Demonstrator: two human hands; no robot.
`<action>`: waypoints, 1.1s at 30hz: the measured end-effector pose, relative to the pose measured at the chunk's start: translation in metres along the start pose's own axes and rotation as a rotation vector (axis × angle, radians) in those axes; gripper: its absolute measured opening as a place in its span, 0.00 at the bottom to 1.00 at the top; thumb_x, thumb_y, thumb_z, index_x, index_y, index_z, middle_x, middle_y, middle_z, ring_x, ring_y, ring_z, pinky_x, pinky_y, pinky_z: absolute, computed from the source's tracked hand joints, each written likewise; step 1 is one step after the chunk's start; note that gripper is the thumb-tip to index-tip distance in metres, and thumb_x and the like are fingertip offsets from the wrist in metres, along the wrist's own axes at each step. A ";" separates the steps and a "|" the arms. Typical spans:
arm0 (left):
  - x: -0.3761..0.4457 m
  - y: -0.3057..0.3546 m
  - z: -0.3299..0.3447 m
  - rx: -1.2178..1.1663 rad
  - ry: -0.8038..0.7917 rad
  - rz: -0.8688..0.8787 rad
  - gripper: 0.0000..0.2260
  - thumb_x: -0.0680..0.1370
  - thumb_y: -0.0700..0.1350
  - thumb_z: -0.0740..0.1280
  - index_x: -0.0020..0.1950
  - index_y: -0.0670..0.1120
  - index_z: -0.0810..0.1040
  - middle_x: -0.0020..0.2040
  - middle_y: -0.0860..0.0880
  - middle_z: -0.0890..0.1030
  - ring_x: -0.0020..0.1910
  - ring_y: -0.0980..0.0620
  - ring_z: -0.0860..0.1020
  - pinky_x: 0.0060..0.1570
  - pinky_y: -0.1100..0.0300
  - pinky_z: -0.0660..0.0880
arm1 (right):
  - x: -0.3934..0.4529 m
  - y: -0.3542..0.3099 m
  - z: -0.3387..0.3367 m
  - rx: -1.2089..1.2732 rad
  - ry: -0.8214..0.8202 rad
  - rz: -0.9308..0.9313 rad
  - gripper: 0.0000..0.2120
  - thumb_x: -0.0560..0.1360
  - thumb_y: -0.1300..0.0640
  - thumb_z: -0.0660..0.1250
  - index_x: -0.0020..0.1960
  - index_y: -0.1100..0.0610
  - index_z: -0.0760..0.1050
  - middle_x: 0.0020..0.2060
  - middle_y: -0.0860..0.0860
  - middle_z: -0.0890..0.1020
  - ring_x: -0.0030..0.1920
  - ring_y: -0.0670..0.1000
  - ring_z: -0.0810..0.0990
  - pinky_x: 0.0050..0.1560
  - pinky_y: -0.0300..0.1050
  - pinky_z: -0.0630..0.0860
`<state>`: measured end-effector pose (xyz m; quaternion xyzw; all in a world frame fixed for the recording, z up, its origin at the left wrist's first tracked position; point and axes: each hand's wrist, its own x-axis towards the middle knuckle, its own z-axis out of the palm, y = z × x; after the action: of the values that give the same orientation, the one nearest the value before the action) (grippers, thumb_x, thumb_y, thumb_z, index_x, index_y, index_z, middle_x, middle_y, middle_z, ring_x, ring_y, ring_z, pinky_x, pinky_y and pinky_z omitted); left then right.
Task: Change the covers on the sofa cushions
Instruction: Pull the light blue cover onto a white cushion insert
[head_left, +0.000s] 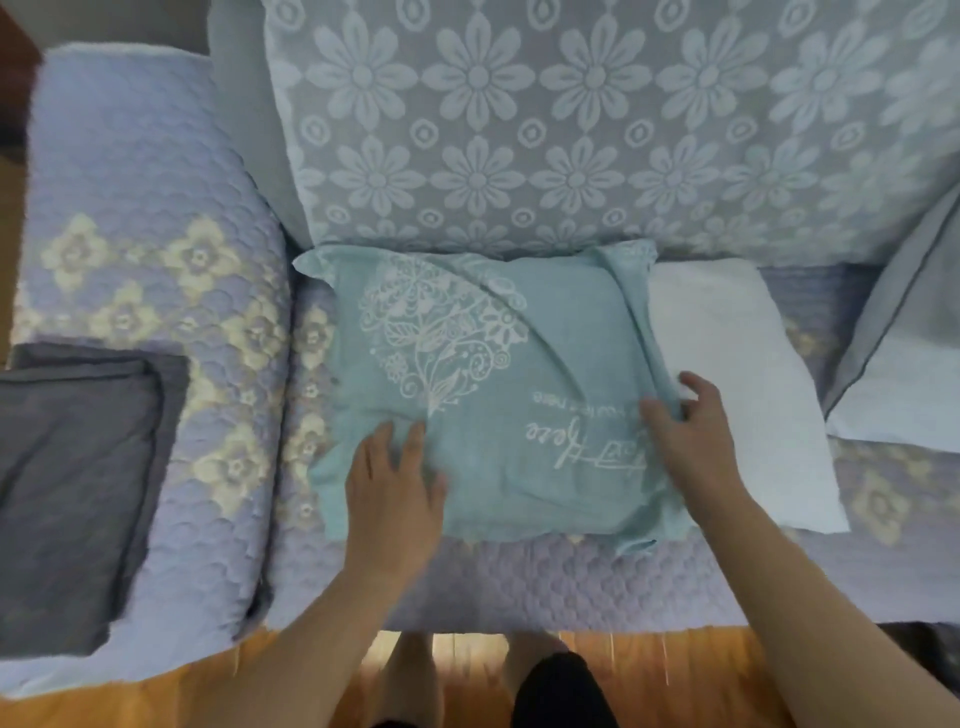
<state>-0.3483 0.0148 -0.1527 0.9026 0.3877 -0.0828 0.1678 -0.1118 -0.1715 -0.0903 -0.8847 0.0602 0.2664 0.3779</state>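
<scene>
With my left hand (392, 483) flat on the teal printed fabric cover (467, 395), my right hand (685, 426) pinching its edge should peel evenly off the white textured cushion (737, 374).

Home living room: quilt-covered sofa (156, 218), wooden floor (649, 660)

One teal cover (483, 395), one white cushion (737, 384), two folded grey covers (72, 478).
</scene>
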 end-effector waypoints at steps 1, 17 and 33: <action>-0.002 0.005 0.003 -0.005 0.001 0.040 0.28 0.78 0.52 0.69 0.76 0.48 0.68 0.74 0.37 0.67 0.72 0.34 0.66 0.68 0.38 0.68 | 0.019 -0.016 0.008 0.068 0.003 0.044 0.32 0.77 0.48 0.69 0.76 0.51 0.60 0.61 0.53 0.76 0.55 0.55 0.79 0.57 0.50 0.76; 0.089 0.055 0.047 0.009 0.052 0.062 0.30 0.82 0.63 0.49 0.83 0.55 0.51 0.83 0.43 0.54 0.81 0.39 0.54 0.76 0.36 0.56 | 0.192 -0.039 0.004 -0.544 0.224 -0.068 0.25 0.79 0.59 0.61 0.74 0.62 0.61 0.62 0.67 0.75 0.62 0.66 0.75 0.61 0.56 0.70; 0.114 0.035 0.017 -0.057 0.108 -0.156 0.30 0.77 0.63 0.62 0.76 0.50 0.67 0.74 0.39 0.66 0.73 0.34 0.65 0.67 0.31 0.65 | 0.191 -0.025 -0.028 -0.380 0.224 -0.075 0.28 0.76 0.48 0.63 0.73 0.57 0.66 0.62 0.62 0.78 0.61 0.65 0.77 0.64 0.57 0.71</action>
<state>-0.2454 0.0628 -0.1916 0.8677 0.4673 -0.0357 0.1656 0.0700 -0.1555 -0.1574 -0.9656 0.0179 0.1587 0.2051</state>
